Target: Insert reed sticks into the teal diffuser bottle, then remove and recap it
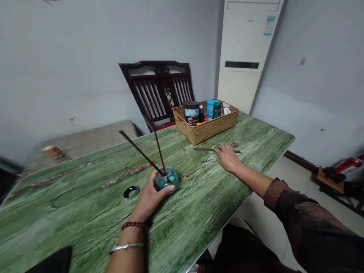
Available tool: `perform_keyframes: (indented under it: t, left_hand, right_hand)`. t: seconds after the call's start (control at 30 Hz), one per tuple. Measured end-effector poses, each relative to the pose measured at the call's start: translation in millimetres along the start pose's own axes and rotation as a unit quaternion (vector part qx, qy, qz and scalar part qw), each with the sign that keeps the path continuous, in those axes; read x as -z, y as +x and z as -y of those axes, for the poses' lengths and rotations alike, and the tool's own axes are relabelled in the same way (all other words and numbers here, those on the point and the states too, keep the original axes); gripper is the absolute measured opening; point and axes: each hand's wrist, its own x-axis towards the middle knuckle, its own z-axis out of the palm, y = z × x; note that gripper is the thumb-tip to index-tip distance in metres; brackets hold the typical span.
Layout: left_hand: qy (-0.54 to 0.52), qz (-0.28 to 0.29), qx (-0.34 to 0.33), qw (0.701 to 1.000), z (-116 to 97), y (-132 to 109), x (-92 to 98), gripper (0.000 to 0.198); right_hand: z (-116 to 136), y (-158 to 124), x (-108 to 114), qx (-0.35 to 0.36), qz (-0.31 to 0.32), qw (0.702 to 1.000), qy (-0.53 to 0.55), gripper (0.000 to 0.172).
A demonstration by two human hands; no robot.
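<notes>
Well, we see the left hand (149, 199) wrapped around a teal glass diffuser bottle (167, 181) holding two dark reed sticks (141, 153), mid-way along the green wood-grain table (216, 197). The right hand (227, 158) lies over a loose reed (203, 149) near the far edge, by a wicker basket (206, 127); whether it pinches, we cannot tell.

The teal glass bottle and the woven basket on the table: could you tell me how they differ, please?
The teal glass bottle is small, round and see-through; the woven basket is larger, rectangular and straw-coloured. The left hand holds the bottle; the basket stands untouched farther off. Both rest on the green wood-grain table.
</notes>
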Motion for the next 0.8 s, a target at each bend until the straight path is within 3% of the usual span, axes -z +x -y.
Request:
perform_keyframes:
  t: [0.2,0.4,0.63,0.8]
  left_hand:
    - [0.014,-0.001,-0.004,1.0,0.3,-0.2,0.5,0.078]
    - [0.021,0.01,-0.001,1.0,-0.8,-0.1,0.3,0.081]
    - [0.009,0.014,-0.002,1.0,1.1,0.4,0.5,0.08]
    - [0.004,0.008,-0.009,1.0,0.4,-0.9,-0.3,0.079]
  right_hand:
    - [4.5,-5.1,1.5,0.03,-0.023,0.999,-0.031,0.044]
    - [1.3,-3.9,-0.4,0.015,-0.013,0.999,-0.03,0.043]
    - [0.8,-6.5,6.7,0.036,-0.057,0.998,0.0,0.028]
    - [-0.2,-0.5,8.5,0.03,0.011,0.999,-0.017,0.027]
